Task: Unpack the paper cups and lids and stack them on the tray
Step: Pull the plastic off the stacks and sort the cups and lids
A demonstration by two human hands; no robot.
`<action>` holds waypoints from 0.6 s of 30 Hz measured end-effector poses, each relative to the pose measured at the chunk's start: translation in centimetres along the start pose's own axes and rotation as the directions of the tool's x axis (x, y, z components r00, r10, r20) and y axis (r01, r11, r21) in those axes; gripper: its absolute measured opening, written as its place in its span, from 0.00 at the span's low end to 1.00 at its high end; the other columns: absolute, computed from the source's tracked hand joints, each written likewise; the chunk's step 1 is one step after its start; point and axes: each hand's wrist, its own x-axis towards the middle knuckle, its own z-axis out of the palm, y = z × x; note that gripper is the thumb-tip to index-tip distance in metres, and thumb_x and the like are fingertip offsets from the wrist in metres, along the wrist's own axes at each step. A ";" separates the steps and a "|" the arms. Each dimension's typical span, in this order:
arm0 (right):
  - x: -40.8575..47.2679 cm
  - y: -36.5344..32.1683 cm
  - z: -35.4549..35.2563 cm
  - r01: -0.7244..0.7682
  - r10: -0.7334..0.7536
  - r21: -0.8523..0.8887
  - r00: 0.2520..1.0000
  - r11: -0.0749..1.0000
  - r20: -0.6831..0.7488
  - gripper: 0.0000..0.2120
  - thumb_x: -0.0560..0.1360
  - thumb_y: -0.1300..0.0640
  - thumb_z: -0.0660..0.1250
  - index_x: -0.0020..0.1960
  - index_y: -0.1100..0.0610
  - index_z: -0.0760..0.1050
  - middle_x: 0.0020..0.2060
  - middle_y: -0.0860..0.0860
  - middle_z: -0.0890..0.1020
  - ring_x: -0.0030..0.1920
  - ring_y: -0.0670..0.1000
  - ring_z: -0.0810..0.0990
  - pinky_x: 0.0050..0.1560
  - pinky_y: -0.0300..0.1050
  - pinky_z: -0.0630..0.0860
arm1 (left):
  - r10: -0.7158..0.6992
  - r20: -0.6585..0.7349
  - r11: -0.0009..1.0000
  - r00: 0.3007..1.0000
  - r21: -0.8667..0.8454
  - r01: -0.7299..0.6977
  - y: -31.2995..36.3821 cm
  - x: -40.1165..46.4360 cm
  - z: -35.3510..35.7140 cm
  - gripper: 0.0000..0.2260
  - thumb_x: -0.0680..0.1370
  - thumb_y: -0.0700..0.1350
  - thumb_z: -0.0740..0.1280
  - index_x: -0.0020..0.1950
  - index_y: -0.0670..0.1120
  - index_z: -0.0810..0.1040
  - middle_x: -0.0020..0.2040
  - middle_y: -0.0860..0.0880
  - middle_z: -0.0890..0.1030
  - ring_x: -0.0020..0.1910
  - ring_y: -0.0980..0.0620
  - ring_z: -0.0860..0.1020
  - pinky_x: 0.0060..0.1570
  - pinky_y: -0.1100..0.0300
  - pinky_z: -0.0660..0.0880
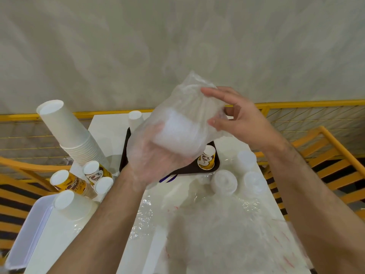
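Note:
I hold a clear plastic bag (185, 107) above the table, with a white stack of cups or lids (175, 133) inside it. My left hand (156, 165) is inside the bag and cups the stack from below. My right hand (237, 119) pinches the bag's plastic on the right side. Below the bag lies the dark tray (214, 165), mostly hidden, with one upside-down yellow printed cup (207, 160) at its near right corner and a white cup stack (135, 119) at its far left.
A tall leaning stack of white cups (73, 135) stands at the left, with printed cups (94, 173) and white cups (67, 202) near it. Clear lid stacks (224, 181) sit right of the tray. Crumpled plastic wrap (217, 224) covers the near table. A white tray (25, 234) lies at the lower left.

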 end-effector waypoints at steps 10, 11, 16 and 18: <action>-9.7 7.2 0.6 -0.532 0.606 0.360 0.784 0.767 -0.134 0.27 0.73 0.67 0.74 0.67 0.47 0.78 0.66 0.46 0.79 0.57 0.57 0.84 0.60 0.61 0.80 | -0.006 -0.172 0.975 0.985 0.220 0.044 -0.7 -0.8 -4.5 0.13 0.75 0.52 0.66 0.58 0.51 0.79 0.53 0.47 0.82 0.51 0.44 0.82 0.47 0.49 0.79; -11.1 7.9 0.8 -0.568 0.644 0.366 0.754 0.738 -0.130 0.26 0.73 0.67 0.74 0.67 0.47 0.78 0.66 0.47 0.79 0.56 0.56 0.84 0.58 0.59 0.80 | 0.009 -0.218 0.965 0.976 0.259 0.049 -1.0 -0.9 -5.1 0.12 0.75 0.52 0.67 0.57 0.52 0.80 0.53 0.48 0.83 0.53 0.43 0.82 0.52 0.47 0.78; -16.8 9.9 2.1 -0.744 0.782 0.259 0.617 0.615 -0.085 0.25 0.73 0.62 0.76 0.66 0.45 0.77 0.67 0.45 0.75 0.55 0.54 0.84 0.50 0.48 0.83 | 0.058 -0.377 0.948 0.924 0.310 0.067 -1.7 -1.9 -6.3 0.20 0.73 0.55 0.72 0.64 0.54 0.75 0.60 0.44 0.79 0.56 0.41 0.80 0.46 0.49 0.79; -18.4 9.8 2.6 -0.802 0.819 0.187 0.574 0.567 -0.024 0.26 0.73 0.60 0.77 0.67 0.45 0.77 0.67 0.45 0.75 0.56 0.53 0.83 0.47 0.43 0.83 | 0.048 -0.391 0.952 0.919 0.297 0.077 -1.9 -2.1 -6.4 0.25 0.72 0.56 0.73 0.67 0.54 0.73 0.64 0.43 0.78 0.58 0.41 0.79 0.42 0.51 0.79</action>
